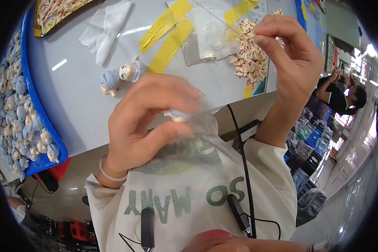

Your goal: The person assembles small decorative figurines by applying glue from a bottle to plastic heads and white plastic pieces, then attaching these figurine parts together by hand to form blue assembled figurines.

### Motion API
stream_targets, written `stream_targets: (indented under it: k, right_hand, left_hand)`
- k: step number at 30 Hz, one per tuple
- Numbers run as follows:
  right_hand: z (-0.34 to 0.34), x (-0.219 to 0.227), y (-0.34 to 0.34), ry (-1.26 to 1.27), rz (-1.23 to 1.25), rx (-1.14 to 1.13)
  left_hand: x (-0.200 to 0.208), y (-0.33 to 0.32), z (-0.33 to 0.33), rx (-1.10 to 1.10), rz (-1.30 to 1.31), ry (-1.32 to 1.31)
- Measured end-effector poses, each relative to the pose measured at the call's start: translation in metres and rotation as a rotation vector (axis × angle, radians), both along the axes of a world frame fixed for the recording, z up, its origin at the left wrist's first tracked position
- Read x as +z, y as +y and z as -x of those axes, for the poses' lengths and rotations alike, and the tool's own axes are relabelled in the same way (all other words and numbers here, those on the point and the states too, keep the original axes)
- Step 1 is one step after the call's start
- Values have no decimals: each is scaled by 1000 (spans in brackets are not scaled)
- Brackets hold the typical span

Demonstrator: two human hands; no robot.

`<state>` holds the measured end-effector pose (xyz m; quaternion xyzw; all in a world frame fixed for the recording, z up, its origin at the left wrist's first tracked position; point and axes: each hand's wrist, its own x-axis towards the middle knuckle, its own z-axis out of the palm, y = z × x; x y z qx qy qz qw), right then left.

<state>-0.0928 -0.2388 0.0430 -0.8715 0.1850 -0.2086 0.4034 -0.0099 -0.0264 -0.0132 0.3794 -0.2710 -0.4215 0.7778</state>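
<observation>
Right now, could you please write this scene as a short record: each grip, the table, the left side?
Left grip: holds a small blue-haired cream plastic doll head
Right grip: thumb and finger close together by a heap of small pointed cream-and-brown pieces; anything held is unclear
White glossy table: two similar heads, yellow tape strips, white cloth
Left side: blue plastic tray with many such heads

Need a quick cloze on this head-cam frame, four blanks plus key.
1. The left hand holds a small doll head with pale ____ hair.
2. A tray of similar heads sits to the person's ____.
3. Just beyond the left hand, ____ loose heads lie on the table.
4. The right hand is near piled cream pieces; the tape strips are ____.

Missing words: blue; left; two; yellow.
</observation>
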Motion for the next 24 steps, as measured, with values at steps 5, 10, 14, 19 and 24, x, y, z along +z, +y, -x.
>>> stream_targets:
  k: [5,10,14,19,24]
  right_hand:
    - [-15,-3,-2,168,159,124]
    - [-15,-4,-2,171,92,177]
    - [-18,-7,-1,110,209,151]
    - [5,2,24,-110,-129,127]
    - [21,-12,66,-253,-348,195]
  left_hand:
    - [-1,-2,-5,-12,-140,-3]
    - [-14,-4,-14,5,33,-361]
    - [1,2,-4,2,-126,-82]
    - [0,-2,0,42,-44,-56]
    - [-1,-4,9,94,62,-73]
